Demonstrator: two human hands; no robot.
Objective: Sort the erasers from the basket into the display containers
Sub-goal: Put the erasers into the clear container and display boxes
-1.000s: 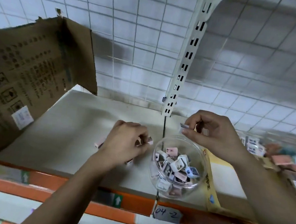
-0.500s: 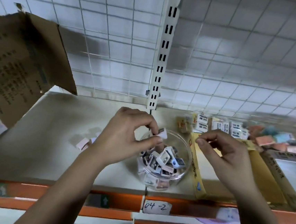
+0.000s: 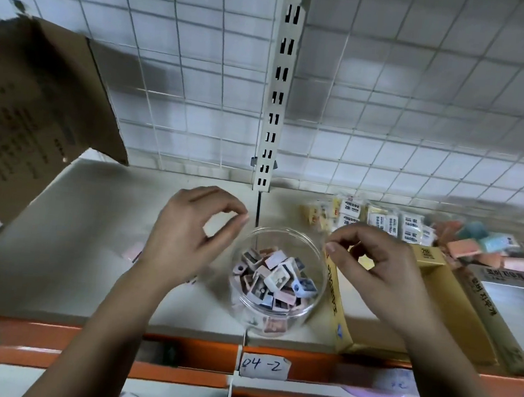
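Gone from the left hand (image 3: 186, 239) is its small white eraser; those fingers curl loosely, empty, beside the clear round plastic jar (image 3: 283, 230) of small printed erasers (image 3: 273, 279). Whether the curled right hand (image 3: 375, 273) pinches anything, I cannot tell. A drop looks finished; next calls for picking up the pale pink eraser (image 3: 132, 251) nearby.

We are in a stationery shop's aisle: a wire grid back panel (image 3: 423, 102) fills the top of the frame, with a slotted upright (image 3: 277, 104) at centre. Along the bottom an orange shelf edge (image 3: 175, 353) carries a handwritten label (image 3: 264, 365) reading "04 -2". Wrapped erasers (image 3: 380, 221) and printed display boxes (image 3: 337, 304) sit at right, and a cardboard carton (image 3: 23, 105) at upper left.
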